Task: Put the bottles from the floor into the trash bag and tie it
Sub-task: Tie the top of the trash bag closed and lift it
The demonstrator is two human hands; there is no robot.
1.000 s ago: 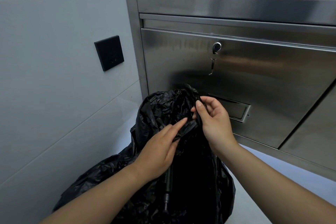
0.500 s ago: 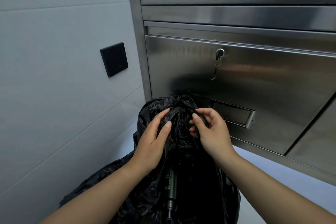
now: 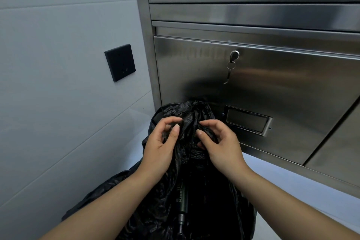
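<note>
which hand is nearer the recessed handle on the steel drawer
The right hand. It grips the trash bag just left of the recessed handle; the left hand is farther left, across the bag's gathered top.

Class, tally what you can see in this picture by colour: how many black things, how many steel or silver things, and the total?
Black: 2, the trash bag and the wall plate.
Steel or silver: 3, the cabinet door, its recessed handle and the key hanging from the lock.
Total: 5.
</note>
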